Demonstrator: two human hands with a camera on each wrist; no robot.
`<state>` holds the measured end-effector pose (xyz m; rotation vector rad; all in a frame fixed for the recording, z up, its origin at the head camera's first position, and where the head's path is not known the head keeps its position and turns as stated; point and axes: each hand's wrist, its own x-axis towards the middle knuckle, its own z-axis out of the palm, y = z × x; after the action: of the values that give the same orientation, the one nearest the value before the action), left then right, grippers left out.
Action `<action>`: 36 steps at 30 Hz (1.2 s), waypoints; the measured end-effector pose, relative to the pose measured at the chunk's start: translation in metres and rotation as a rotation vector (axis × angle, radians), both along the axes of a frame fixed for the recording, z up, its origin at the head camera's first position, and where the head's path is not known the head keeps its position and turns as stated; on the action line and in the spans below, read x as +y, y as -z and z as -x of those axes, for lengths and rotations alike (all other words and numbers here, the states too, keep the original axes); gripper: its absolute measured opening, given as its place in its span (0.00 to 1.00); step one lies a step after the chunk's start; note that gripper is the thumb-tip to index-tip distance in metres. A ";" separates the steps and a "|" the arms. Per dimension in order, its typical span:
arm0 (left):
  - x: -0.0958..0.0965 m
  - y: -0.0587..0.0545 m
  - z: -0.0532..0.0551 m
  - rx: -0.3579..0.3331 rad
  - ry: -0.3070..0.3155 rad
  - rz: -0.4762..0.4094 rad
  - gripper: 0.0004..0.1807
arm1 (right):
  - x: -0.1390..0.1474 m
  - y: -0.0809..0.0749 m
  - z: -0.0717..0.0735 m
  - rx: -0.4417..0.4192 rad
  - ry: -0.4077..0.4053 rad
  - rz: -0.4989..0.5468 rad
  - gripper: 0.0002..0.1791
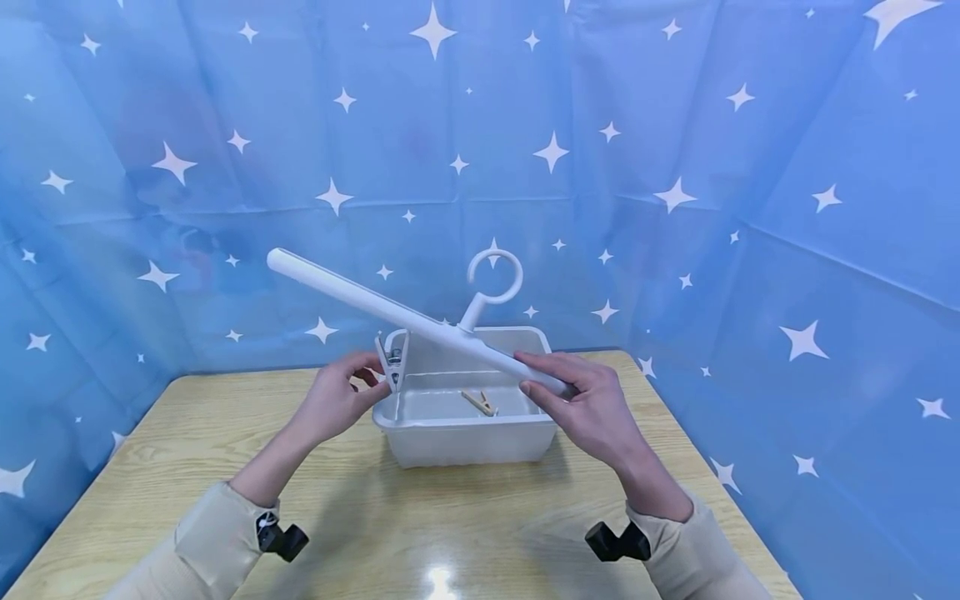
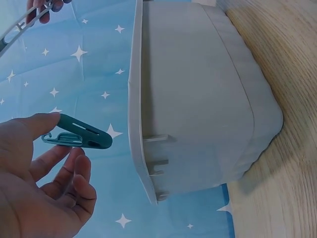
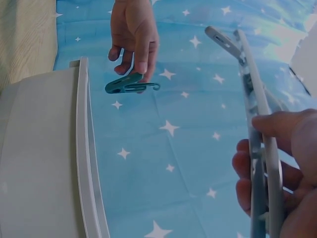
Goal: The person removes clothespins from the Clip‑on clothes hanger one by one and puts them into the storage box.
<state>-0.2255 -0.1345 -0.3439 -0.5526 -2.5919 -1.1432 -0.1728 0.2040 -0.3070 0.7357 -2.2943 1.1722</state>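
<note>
My left hand (image 1: 339, 402) pinches a clothespin (image 2: 85, 135) between thumb and fingers, near the left rim of the plastic bin. It looks teal in both wrist views and pale in the head view. The right hand (image 1: 591, 407) grips one end of a white folding hanger (image 1: 360, 297), thumb on the near side and fingers wrapped behind. The hanger slants up to the left above the bin, its round hook (image 1: 517, 283) pointing upward. Inside the bin lies a beige clothespin (image 1: 478, 404).
The pale plastic bin (image 1: 472, 446) stands toward the back of the wooden table (image 1: 457, 517), between my hands. A blue curtain (image 1: 420, 133) with white stars hangs behind the table and along both sides.
</note>
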 end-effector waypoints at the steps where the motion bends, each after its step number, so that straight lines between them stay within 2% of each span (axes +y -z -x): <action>1: 0.000 0.000 0.000 0.000 0.001 0.002 0.16 | 0.000 0.000 0.000 0.000 0.000 0.000 0.20; 11: -0.002 0.003 0.002 0.014 0.003 0.008 0.19 | -0.002 0.000 0.000 0.002 -0.020 0.009 0.20; 19: -0.005 -0.005 -0.005 -0.017 0.015 -0.074 0.16 | -0.006 -0.001 0.000 0.009 -0.025 -0.001 0.20; 23: -0.009 -0.010 -0.009 -0.077 0.033 -0.157 0.17 | -0.007 -0.001 0.001 0.006 -0.025 -0.002 0.20; 29: -0.012 -0.020 -0.014 -0.216 0.066 -0.310 0.21 | -0.008 -0.002 0.001 0.010 -0.023 -0.005 0.20; 33: -0.012 -0.025 -0.017 -0.308 0.132 -0.447 0.22 | -0.009 -0.002 0.000 0.005 -0.025 -0.004 0.20; 36: -0.011 -0.026 -0.019 -0.358 0.196 -0.559 0.20 | -0.010 -0.003 0.000 0.003 -0.025 -0.004 0.20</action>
<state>-0.2062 -0.1458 -0.3175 -0.5114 -2.3400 -2.1007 -0.1729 0.1942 -0.3043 0.7691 -2.2923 1.1775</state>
